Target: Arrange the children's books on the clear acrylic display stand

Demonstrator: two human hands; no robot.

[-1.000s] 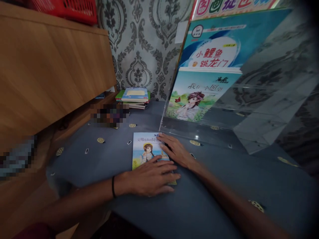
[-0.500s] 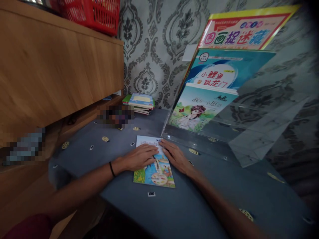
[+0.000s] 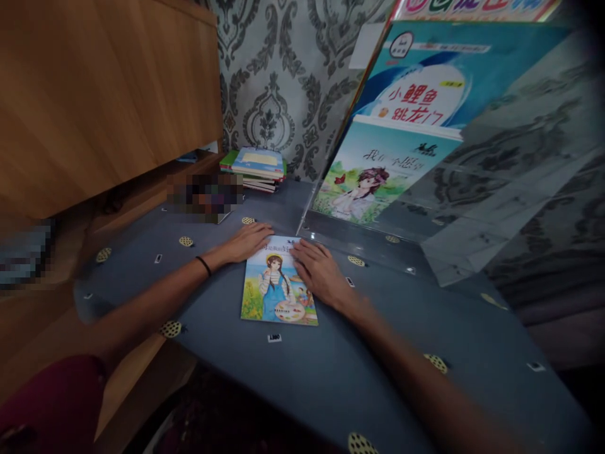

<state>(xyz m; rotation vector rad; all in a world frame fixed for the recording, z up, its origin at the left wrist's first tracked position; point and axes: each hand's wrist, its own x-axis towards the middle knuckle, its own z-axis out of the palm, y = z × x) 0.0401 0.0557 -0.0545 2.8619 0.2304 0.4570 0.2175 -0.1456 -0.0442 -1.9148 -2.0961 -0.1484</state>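
A thin picture-covered book (image 3: 276, 287) lies flat on the blue-grey table, its cover showing a figure in a yellow hat and blue overalls. At the book's upper left edge rests my left hand (image 3: 248, 243), fingers stretched out, a dark band on its wrist. My right hand (image 3: 319, 271) lies flat over the book's upper right edge, fingers extended. Neither hand grips anything. Just beyond the right hand stands a clear acrylic book rack (image 3: 373, 243), with a teal book (image 3: 425, 69) and a smaller green-and-blue book (image 3: 382, 170) upright in it.
A stack of books (image 3: 258, 167) sits by the patterned wall at the back. In front of it lies a blurred-out item (image 3: 208, 195). A wooden cabinet (image 3: 108, 94) overhangs the left side. The table (image 3: 265, 384) has a pineapple-print cover.
My left hand has slid left and away from the middle of the cover to the book's edge, uncovering the drawn figure. My right hand stays on the right edge. The view has tilted down.
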